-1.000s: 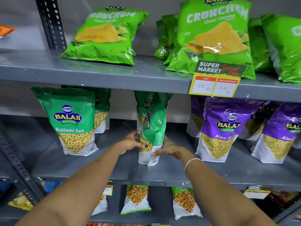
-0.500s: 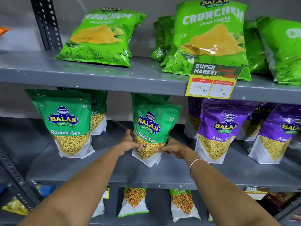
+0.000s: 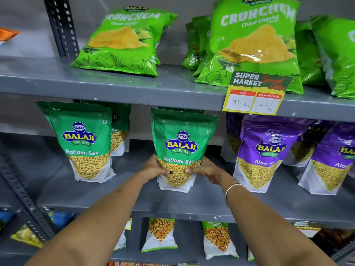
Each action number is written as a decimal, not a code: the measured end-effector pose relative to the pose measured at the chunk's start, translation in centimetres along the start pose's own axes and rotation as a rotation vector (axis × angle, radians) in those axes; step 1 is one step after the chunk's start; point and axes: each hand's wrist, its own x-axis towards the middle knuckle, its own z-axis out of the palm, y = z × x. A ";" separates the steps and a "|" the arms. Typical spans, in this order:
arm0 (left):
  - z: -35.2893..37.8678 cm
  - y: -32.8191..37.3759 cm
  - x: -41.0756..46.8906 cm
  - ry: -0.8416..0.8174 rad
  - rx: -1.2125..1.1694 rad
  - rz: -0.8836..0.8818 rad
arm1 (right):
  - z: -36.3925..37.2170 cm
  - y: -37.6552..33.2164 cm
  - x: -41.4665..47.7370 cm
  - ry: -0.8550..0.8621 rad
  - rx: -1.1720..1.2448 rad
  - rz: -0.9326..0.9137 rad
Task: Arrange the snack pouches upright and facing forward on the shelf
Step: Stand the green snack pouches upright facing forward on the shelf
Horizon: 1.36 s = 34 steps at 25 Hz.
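Note:
A green Ratlami Sev pouch (image 3: 182, 146) stands upright on the grey middle shelf (image 3: 192, 202), its front label facing me. My left hand (image 3: 155, 167) grips its lower left side and my right hand (image 3: 207, 170) grips its lower right side, thumbs across the front. Another green Ratlami Sev pouch (image 3: 84, 141) stands upright to the left, with one more (image 3: 120, 129) behind it. Purple Aloo Sev pouches (image 3: 267, 150) stand upright to the right, with others behind them.
Green Crunchem chip bags (image 3: 124, 41) lie on the upper shelf above a yellow price tag (image 3: 253, 95). Small snack pouches (image 3: 160, 235) stand on the lower shelf. A perforated steel upright (image 3: 63, 25) runs at the left.
The held green pouch has been turned from side-on to front-facing and now stands straighter on the shelf. Both hands stayed at its lower sides.

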 end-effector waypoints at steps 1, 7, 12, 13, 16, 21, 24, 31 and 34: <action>0.1 0.0 -0.1 0.008 0.004 0.003 | 0.1 0.0 0.1 -0.019 -0.011 -0.015; 0.6 0.1 -0.3 0.072 -0.002 -0.022 | 1.0 0.6 0.7 0.108 0.035 -0.062; 0.3 0.2 -1.2 -0.002 -0.010 -0.046 | -0.3 0.5 0.3 -0.005 -0.192 0.276; 0.0 -0.1 -1.6 -0.025 0.034 -0.061 | -0.8 0.8 0.3 -0.029 -0.241 0.415; -3.2 -1.9 -3.1 -0.055 0.167 -0.155 | -0.6 0.2 0.8 -0.238 -0.293 0.756; -13.3 -6.7 -5.2 -0.235 0.256 -0.597 | 7.5 -2.8 2.5 -0.577 -0.366 0.784; -19.1 -9.9 -5.1 -0.098 0.220 -0.691 | 14.6 -3.6 4.3 -0.361 -0.414 0.515; -24.9 -14.2 -1.6 0.215 -0.038 -0.139 | 26.3 -3.5 9.6 0.104 -0.240 0.111; -24.7 -14.2 -0.6 0.180 -0.093 -0.097 | 27.8 -3.5 10.6 0.133 -0.094 0.074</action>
